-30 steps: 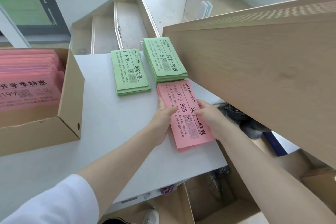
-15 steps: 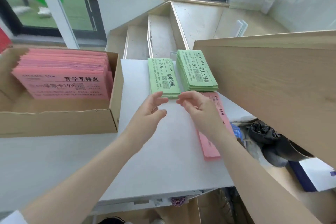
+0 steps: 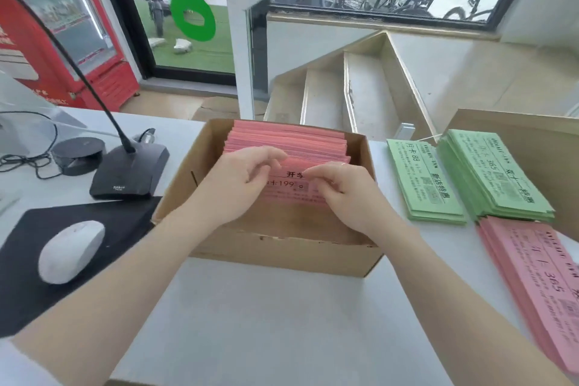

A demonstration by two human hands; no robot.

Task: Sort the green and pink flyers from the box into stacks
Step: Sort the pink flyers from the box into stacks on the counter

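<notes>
Single head-worn view, forward and down, close over the cardboard box (image 3: 275, 257) on the table (image 3: 282, 323).

Printed heading on the top pink flyer in the box (image 3: 360, 263) half covered by both hands: left hand (image 3: 241, 185), right hand (image 3: 341, 194). Fingertips of both lost among the flyer edges, hold on any sheet impossible to judge. Pink stack (image 3: 539, 288) on the bench (image 3: 282, 323) cut off by the right edge, its print smeared with blur. Small print on the two green stacks, left (image 3: 426, 182) and right (image 3: 495, 175), too fine to read. Mouse pad (image 3: 28, 301) cropped at the left edge.
</notes>
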